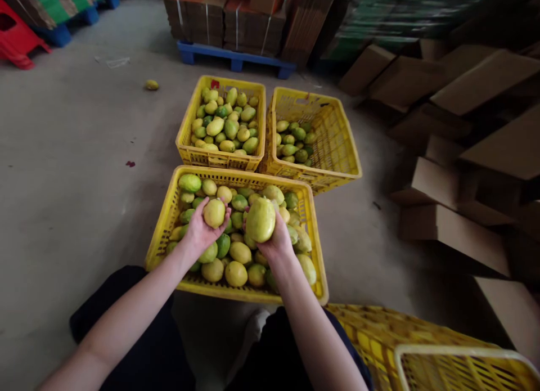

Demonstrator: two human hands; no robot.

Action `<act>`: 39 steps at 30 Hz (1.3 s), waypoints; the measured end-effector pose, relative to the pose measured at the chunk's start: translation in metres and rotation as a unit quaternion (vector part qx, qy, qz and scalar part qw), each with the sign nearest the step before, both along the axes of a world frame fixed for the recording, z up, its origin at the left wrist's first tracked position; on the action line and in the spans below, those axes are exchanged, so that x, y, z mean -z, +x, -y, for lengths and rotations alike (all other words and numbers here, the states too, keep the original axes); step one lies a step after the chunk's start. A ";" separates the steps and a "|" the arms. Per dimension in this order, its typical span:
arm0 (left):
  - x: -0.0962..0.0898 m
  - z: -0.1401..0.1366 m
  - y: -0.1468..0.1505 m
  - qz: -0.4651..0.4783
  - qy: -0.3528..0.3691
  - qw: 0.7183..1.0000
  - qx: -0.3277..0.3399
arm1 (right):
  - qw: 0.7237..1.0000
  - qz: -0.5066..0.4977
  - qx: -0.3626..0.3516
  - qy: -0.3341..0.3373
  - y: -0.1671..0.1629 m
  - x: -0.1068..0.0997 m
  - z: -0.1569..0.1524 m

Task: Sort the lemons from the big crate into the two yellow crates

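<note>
My left hand (pixel 205 227) is closed around a yellow-green lemon (pixel 214 213), palm turned up. In my right hand (pixel 277 237) sits a larger, shiny yellow-green lemon (pixel 260 220), the fingers wrapped behind and under it. Both hands are above a yellow plastic crate (pixel 242 292) filled with loose lemons (pixel 240 252) that range from dark green to yellow. The fingers' undersides are partly hidden by the fruit.
Beyond stand a fuller crate (pixel 180 140) of lemons and a tilted crate (pixel 333 132) holding fewer. Another yellow crate (pixel 367 329) is at lower right. Cardboard boxes (pixel 451 228) lie at right; a blue pallet (pixel 236 58) bears stacked cartons. One lemon (pixel 151 85) lies on the floor.
</note>
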State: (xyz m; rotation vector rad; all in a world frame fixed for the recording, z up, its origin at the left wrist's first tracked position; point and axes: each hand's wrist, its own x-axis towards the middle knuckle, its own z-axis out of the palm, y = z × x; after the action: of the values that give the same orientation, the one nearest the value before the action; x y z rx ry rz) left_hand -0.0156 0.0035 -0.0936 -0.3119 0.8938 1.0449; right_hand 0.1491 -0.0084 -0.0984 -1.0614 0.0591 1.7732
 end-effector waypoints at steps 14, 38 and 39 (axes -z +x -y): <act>0.011 -0.004 -0.010 0.016 -0.003 0.992 0.126 | 0.993 -0.091 -0.026 -0.069 -0.002 -0.004 -0.002; -0.006 0.000 -0.023 -0.101 0.230 0.960 0.120 | 0.981 0.009 -0.067 0.179 -0.004 -0.016 0.006; -0.005 -0.001 -0.023 -0.104 0.225 0.963 0.101 | 0.984 0.007 -0.066 0.167 -0.005 -0.015 0.006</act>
State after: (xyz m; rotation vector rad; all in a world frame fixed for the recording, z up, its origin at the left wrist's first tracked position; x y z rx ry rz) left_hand -0.0383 0.0041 -0.0888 0.2709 0.8269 1.0690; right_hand 0.1440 -0.0139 -0.0831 -0.8491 -0.3131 1.8146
